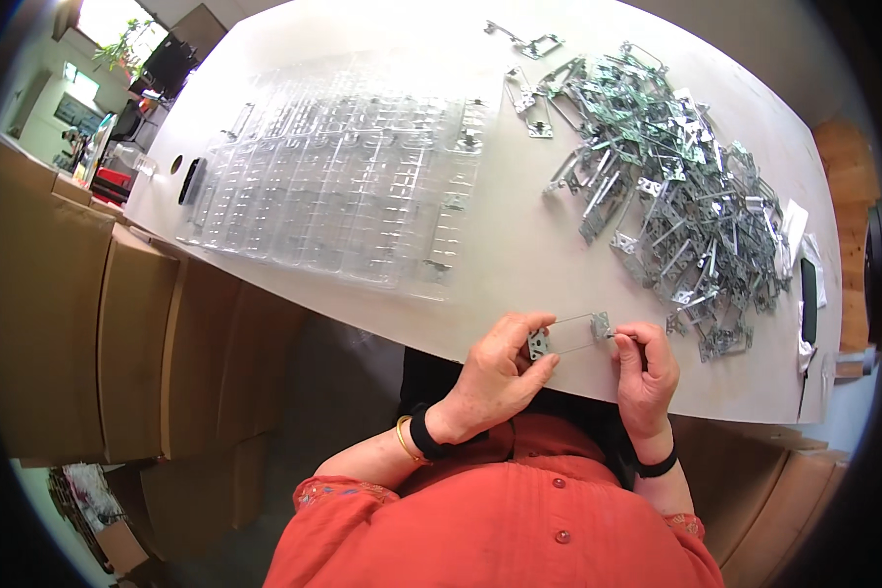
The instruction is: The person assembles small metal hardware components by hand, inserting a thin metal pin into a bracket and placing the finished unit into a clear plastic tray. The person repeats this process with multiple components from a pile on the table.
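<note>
Near the table's front edge I hold a metal bracket assembly [601,324], two small perforated plates joined by a pair of thin rods. Its left plate is pinched between the thumb and fingers of my left hand [500,377]. At the other end, the closed fingers of my right hand [647,372] grip a small part beside the right plate; it is too small to name. A large heap of similar metal brackets [676,167] lies beyond my right hand. Clear plastic blister trays [333,186] with many compartments lie to the left, a few metal pieces in the right-hand column.
The white table [510,235] has a curved-looking front edge close to my body. A black object [192,181] lies by the trays' left side. Cardboard boxes [137,333] stand at the left below the table. White plastic wrapping [804,245] lies at the right edge.
</note>
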